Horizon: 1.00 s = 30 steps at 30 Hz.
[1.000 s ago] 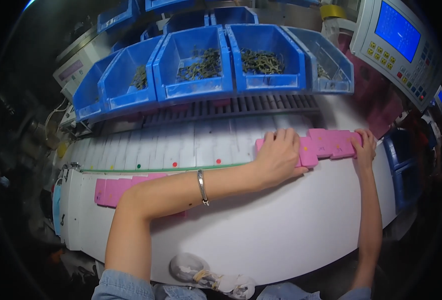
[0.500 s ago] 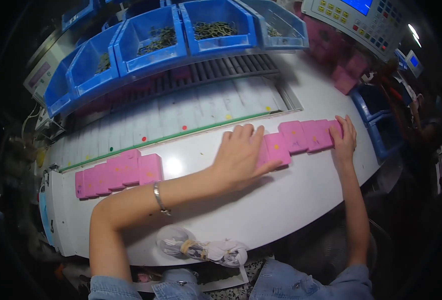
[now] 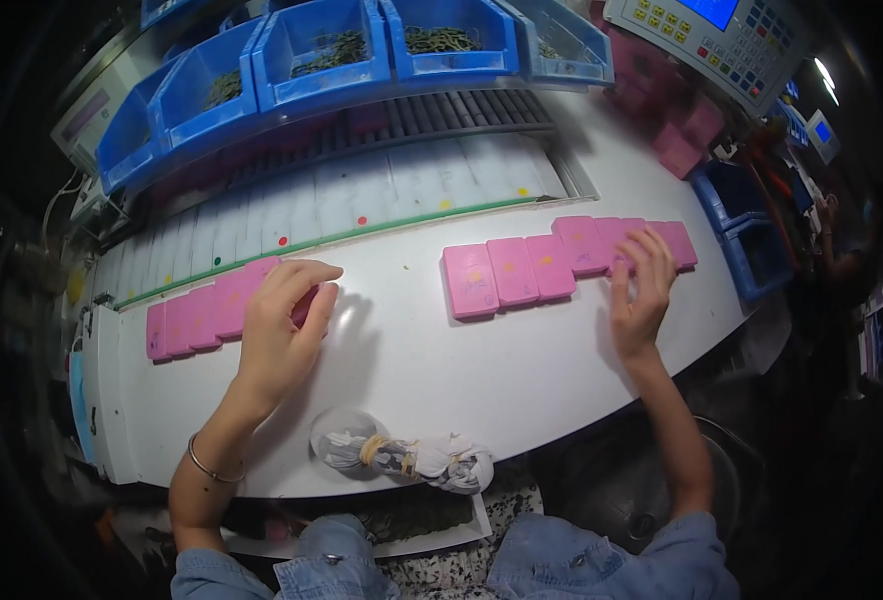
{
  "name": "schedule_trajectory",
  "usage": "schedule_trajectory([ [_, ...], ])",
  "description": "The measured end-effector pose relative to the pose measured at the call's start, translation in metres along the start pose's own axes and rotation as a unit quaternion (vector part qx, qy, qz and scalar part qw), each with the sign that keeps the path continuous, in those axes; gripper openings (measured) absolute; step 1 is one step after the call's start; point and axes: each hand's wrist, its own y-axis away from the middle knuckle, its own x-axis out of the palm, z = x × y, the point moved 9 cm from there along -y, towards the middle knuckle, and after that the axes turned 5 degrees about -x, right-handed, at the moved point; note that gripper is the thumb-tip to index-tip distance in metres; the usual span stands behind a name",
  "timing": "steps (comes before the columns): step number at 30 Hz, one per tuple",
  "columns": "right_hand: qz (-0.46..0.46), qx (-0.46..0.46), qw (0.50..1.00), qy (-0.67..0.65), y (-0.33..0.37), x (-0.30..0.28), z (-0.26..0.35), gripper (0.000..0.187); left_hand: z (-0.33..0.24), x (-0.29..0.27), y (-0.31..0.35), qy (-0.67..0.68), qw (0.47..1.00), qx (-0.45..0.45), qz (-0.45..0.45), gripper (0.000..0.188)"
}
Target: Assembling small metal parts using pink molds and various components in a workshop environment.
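Observation:
Two rows of pink blocks lie on the white table. Over the right end of the left row (image 3: 202, 315) hovers my left hand (image 3: 284, 320), its fingers bent and the thumb apart from them. Pink shows between thumb and fingers, but the hand hides most of the end block, and whether it touches is unclear. My right hand (image 3: 644, 295) is at the right row (image 3: 510, 272), fingers loosely bent and apart over the blocks toward its right end. The blocks overlap in a stepped line and carry small yellow marks.
Blue bins (image 3: 327, 75) with small dark green pieces stand at the back, above a roller rack (image 3: 452, 118). White strips with a green edge (image 3: 342, 238) lie behind the rows. A tied cloth bundle (image 3: 402, 458) rests at the front edge. A control panel (image 3: 707, 40) stands at far right.
My left hand has gone from the right row to the left row, uncovering the right row's left blocks. My right hand has shifted left from the row's right end. The view has tilted slightly.

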Motion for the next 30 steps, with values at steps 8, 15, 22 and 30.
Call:
schedule_trajectory([
  [8, 0.103, -0.111, 0.968, -0.202, -0.034, 0.042, 0.126, 0.029, -0.016, -0.027, 0.020, -0.040, 0.978, 0.176, -0.103, 0.008],
  [15, 0.185, -0.133, 0.933, -0.278, -0.074, 0.122, 0.177, 0.028, -0.011, -0.028, 0.038, 0.007, 0.982, 0.161, -0.094, 0.006],
  [22, 0.298, -0.117, 0.934, -0.157, -0.129, 0.259, 0.204, 0.045, -0.010, -0.046, 0.053, 0.029, 0.974, 0.161, -0.154, 0.014],
  [30, 0.264, -0.231, 0.931, -0.103, -0.193, 0.321, 0.241, 0.049, -0.015, -0.041, 0.057, 0.074, 0.966, 0.189, -0.159, 0.017],
])
